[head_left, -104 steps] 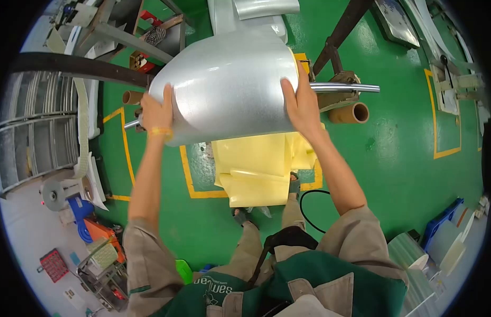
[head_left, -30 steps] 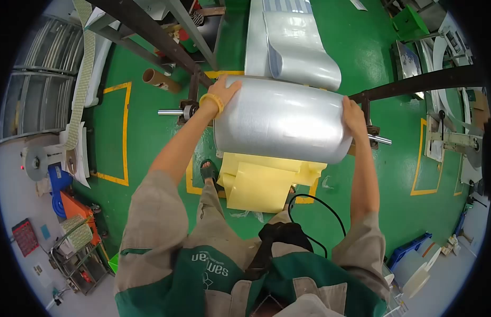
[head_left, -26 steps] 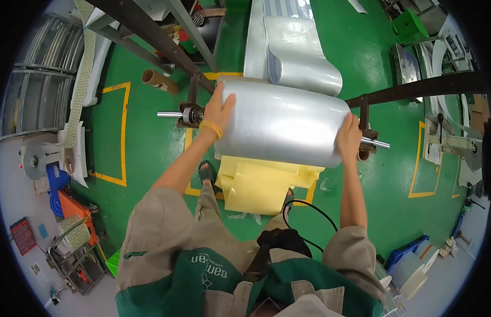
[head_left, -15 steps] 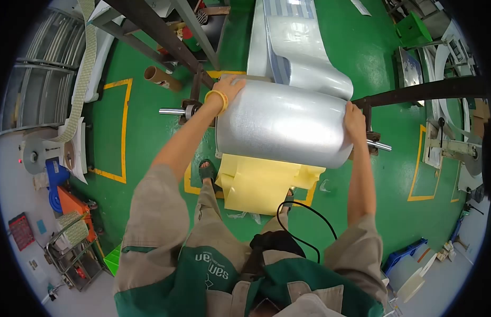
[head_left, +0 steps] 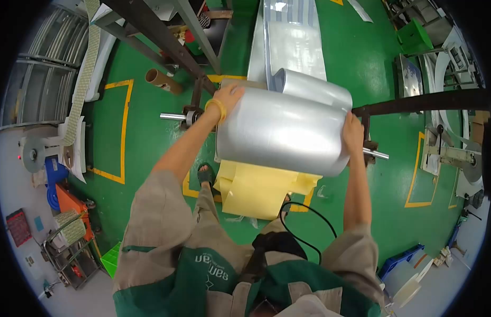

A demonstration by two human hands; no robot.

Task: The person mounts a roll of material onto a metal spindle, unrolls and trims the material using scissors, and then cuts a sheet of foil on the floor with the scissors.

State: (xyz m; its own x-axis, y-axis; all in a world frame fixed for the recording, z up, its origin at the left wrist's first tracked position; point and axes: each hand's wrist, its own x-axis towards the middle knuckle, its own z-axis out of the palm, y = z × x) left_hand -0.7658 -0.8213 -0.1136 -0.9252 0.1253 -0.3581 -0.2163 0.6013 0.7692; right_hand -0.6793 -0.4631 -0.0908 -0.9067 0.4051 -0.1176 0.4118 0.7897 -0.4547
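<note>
Roll (head_left: pixel 282 129) lies between the hands: fingers of the left hand (head_left: pixel 225 101) rest spread on one end, those of the right hand (head_left: pixel 353 136) on the other, spread unclear. Even pressure should prevent skew.

Silver sheet loop (head_left: pixel 316 90) behind roll (head_left: pixel 282 132) shorter than before

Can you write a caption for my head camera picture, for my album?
Left hand and right hand on a silver roll, with a yellow sheet near the feet.
</note>
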